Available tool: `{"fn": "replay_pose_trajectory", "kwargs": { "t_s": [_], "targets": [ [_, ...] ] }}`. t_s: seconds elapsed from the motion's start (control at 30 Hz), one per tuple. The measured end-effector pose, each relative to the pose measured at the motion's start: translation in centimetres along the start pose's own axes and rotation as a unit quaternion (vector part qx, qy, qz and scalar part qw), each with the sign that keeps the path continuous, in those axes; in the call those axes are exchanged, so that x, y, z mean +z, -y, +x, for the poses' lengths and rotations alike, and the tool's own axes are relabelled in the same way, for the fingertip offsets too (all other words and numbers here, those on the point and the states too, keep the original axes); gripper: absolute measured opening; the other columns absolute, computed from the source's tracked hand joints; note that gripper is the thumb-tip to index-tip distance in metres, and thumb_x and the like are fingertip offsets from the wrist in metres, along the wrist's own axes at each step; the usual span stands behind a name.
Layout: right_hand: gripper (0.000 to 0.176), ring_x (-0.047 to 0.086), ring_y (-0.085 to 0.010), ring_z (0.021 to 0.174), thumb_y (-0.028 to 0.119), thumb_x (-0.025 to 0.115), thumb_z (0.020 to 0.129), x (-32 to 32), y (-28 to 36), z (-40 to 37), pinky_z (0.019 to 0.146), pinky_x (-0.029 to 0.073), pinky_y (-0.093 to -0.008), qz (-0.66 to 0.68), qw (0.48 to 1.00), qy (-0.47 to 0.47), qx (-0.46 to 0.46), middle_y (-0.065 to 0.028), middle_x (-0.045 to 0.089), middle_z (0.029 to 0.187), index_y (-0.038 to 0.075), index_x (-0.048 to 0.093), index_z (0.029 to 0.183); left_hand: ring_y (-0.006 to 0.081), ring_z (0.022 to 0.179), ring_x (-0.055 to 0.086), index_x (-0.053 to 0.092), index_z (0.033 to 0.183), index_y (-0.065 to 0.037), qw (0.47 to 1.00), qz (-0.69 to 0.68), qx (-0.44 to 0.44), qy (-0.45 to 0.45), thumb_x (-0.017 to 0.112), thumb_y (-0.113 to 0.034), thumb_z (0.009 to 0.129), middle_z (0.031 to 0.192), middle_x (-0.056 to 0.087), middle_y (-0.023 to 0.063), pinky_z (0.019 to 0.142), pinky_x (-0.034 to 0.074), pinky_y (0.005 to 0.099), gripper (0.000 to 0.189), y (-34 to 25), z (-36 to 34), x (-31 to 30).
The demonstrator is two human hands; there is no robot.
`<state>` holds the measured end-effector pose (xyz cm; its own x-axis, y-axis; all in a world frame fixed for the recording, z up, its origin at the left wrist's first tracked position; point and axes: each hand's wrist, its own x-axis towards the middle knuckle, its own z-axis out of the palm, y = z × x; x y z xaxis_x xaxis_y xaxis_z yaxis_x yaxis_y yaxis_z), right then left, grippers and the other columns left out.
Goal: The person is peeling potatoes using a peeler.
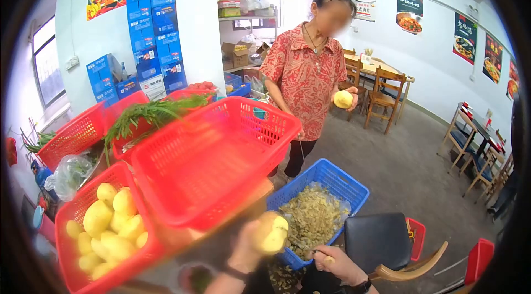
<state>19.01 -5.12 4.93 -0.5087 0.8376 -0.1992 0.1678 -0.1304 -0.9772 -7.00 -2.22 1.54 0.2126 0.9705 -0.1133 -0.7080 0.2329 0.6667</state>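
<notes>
My left hand [250,244] is closed around a partly peeled potato [273,236], pale yellow with brownish skin left on part of it. To its right, my right hand [338,266] grips a small peeler [314,251], mostly covered by my fingers. Both hands are at the near side of a blue plastic basket [354,183], which holds a heap of potato peelings [311,214]. Left of my left hand, a red basket [141,205] contains several peeled potatoes [105,219]. A larger red basket [204,156] with nothing in it sits between them on the table.
Across the blue basket stands a person [310,73] holding a peeled potato [343,99]. A black-seated chair [378,239] is close to my right hand. Leafy greens [149,120] lie over red baskets behind. Wooden tables and chairs [385,95] stand farther back.
</notes>
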Motion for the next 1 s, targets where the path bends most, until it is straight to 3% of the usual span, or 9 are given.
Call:
{"fn": "replay_pose_trajectory", "kwargs": {
  "t_s": [0.17, 0.27, 0.37, 0.47, 0.53, 0.57, 0.87, 0.93, 1.0],
  "targets": [
    [0.027, 0.041, -0.0044, 0.056, 0.022, 0.049, 0.100, 1.5, -1.3, 0.9, 0.050, 0.033, -0.0201, 0.276, 0.958, -0.078, -0.001, 0.0017, 0.050, 0.067, -0.002, 0.061, 0.101, 0.0424, 0.077, 0.068, 0.052, 0.125, 0.000, 0.998, 0.010, -0.023, 0.049, 0.055, -0.061, 0.081, 0.107, 0.064, 0.0270, 0.060, 0.060, 0.0476, 0.075, -0.1, -0.1, 1.3],
    [0.025, 0.051, -0.0140, 0.055, 0.024, 0.053, 0.096, 1.4, 0.1, 0.0, 0.052, 0.040, -0.0266, 0.042, 0.993, -0.109, 0.026, -0.0058, 0.055, 0.065, 0.001, 0.062, 0.101, 0.0431, 0.080, 0.068, 0.053, 0.124, -0.001, 0.998, 0.010, -0.031, 0.050, 0.055, -0.061, 0.080, 0.106, 0.063, 0.0287, 0.059, 0.060, 0.0499, 0.075, 0.5, -0.1, 1.2],
    [0.021, 0.063, -0.0398, 0.075, 0.026, 0.057, 0.091, 1.2, 4.4, -2.6, 0.066, 0.050, -0.0449, -0.343, 0.931, -0.114, -0.043, -0.0195, 0.063, 0.077, 0.010, 0.063, 0.104, 0.0421, 0.083, 0.068, 0.053, 0.124, -0.001, 0.990, 0.137, 0.033, 0.027, 0.056, -0.061, 0.080, 0.107, 0.064, 0.0273, 0.059, 0.060, 0.0521, 0.074, 0.8, 0.2, 1.3],
    [0.021, 0.064, -0.0372, 0.068, 0.031, 0.058, 0.092, 0.4, 4.2, -3.6, 0.060, 0.049, -0.0474, -0.461, 0.864, -0.168, -0.114, -0.0138, 0.064, 0.072, 0.010, 0.062, 0.094, 0.0402, 0.087, 0.068, 0.053, 0.125, 0.000, 0.952, 0.297, 0.072, -0.005, 0.057, -0.059, 0.081, 0.109, 0.064, 0.0244, 0.060, 0.060, 0.0529, 0.074, 0.3, 0.0, 2.2],
    [0.023, 0.064, -0.0353, 0.065, 0.032, 0.060, 0.091, 0.0, 4.9, -4.0, 0.056, 0.049, -0.0470, -0.483, 0.851, -0.169, -0.118, -0.0116, 0.064, 0.070, 0.010, 0.060, 0.091, 0.0156, 0.065, 0.068, 0.063, 0.105, 0.002, 0.991, 0.119, 0.054, -0.032, 0.060, -0.018, 0.093, 0.083, 0.069, 0.0122, 0.055, 0.055, 0.0269, 0.023, -0.6, -0.9, 4.4],
    [0.022, 0.064, -0.0338, 0.063, 0.032, 0.060, 0.091, -0.2, 5.2, -4.3, 0.055, 0.049, -0.0463, -0.510, 0.836, -0.162, -0.119, -0.0109, 0.063, 0.068, 0.010, 0.060, 0.091, 0.0156, 0.065, 0.068, 0.063, 0.105, 0.002, 0.991, 0.120, 0.052, -0.031, 0.060, -0.018, 0.093, 0.083, 0.069, 0.0122, 0.055, 0.055, 0.0269, 0.023, -0.7, -1.0, 4.5],
    [0.017, 0.064, -0.0297, 0.063, 0.028, 0.066, 0.085, -2.9, 6.7, -3.8, 0.052, 0.047, -0.0431, -0.602, 0.777, -0.110, -0.148, -0.0077, 0.063, 0.068, 0.012, 0.061, 0.090, 0.0301, 0.076, 0.069, 0.058, 0.118, 0.004, 0.998, -0.017, -0.055, -0.042, 0.048, -0.035, 0.094, 0.102, 0.068, 0.0185, 0.065, 0.058, 0.0381, 0.047, -0.1, -1.5, 1.0],
    [0.017, 0.064, -0.0298, 0.063, 0.028, 0.066, 0.085, -3.5, 5.9, -3.3, 0.052, 0.047, -0.0434, -0.596, 0.778, -0.103, -0.172, -0.0074, 0.063, 0.067, 0.012, 0.060, 0.089, 0.0484, 0.078, 0.066, 0.055, 0.123, 0.003, 0.988, -0.050, -0.136, 0.050, 0.052, -0.058, 0.083, 0.103, 0.065, 0.0287, 0.061, 0.058, 0.0534, 0.074, 1.1, -0.3, -1.7],
    [0.017, 0.064, -0.0296, 0.063, 0.027, 0.065, 0.086, -3.7, 4.8, -3.0, 0.053, 0.047, -0.0429, -0.586, 0.785, -0.099, -0.175, -0.0084, 0.062, 0.067, 0.014, 0.063, 0.096, 0.0504, 0.078, 0.066, 0.055, 0.122, 0.003, 0.985, -0.032, -0.153, 0.076, 0.049, -0.060, 0.083, 0.103, 0.064, 0.0299, 0.059, 0.057, 0.0543, 0.074, 1.1, 1.0, -3.0]
  ]
}}
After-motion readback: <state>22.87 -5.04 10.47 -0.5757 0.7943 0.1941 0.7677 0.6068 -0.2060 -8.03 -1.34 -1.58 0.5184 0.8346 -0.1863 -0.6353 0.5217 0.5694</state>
